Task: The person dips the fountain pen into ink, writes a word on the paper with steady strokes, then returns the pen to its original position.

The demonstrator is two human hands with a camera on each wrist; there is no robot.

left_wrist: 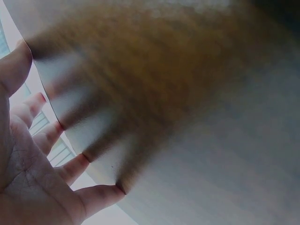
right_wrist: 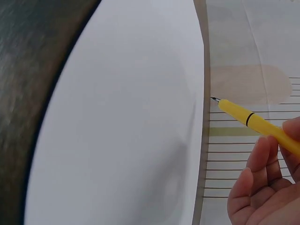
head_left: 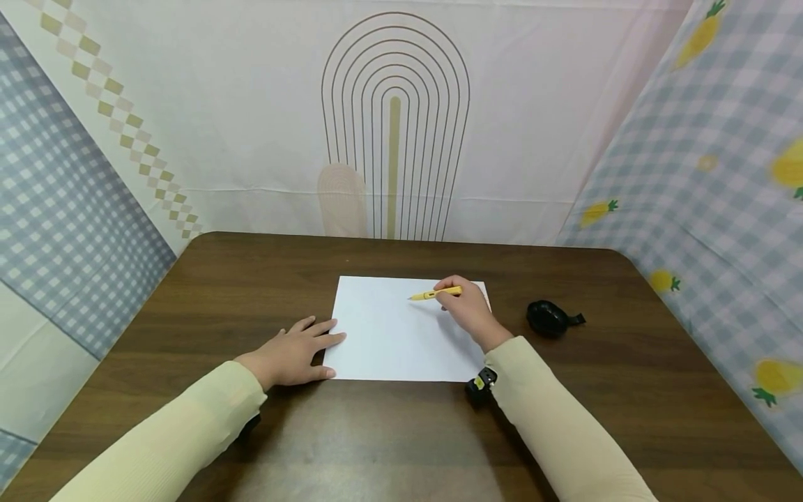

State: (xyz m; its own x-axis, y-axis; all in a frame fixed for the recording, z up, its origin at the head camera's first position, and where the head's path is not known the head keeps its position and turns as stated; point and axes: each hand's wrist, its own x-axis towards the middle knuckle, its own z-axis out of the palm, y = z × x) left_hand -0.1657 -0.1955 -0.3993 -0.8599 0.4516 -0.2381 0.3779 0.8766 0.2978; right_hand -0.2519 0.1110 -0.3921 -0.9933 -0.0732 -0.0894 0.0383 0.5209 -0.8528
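Two pale yellow sleeves come in from the near edge, the left sleeve (head_left: pixel 169 439) at the lower left and the right sleeve (head_left: pixel 558 425) at the lower right, both over a dark brown wood-grain surface (head_left: pixel 370 439). Between the hands, toward the far side, a white sheet of paper (head_left: pixel 389 341) lies flat with its long sides running left to right.

The left hand (head_left: pixel 290 357) is spread palm down at the sheet's left edge. Its fingers are apart and nearly straight, and several fingertips rest on the paper; the left wrist view shows them lined up along that edge.

The right hand (head_left: pixel 465 312) pinches a slim yellow pen (head_left: pixel 429 295) between thumb and fingers, over the upper right part of the sheet. The pen points left, its nib above the paper and apart from it; in the right wrist view a black ring circles the barrel and the tip is dark. A small black device (head_left: pixel 480 388) sits at the right wrist, by the sheet's near right corner.

To the right of the paper, well apart from it, lies a rounded black case (head_left: pixel 547 318) with a short strap. Behind the surface hangs a white cloth (head_left: pixel 251 104) printed with nested arches; blue checked cloths (head_left: pixel 709 230) flank it.
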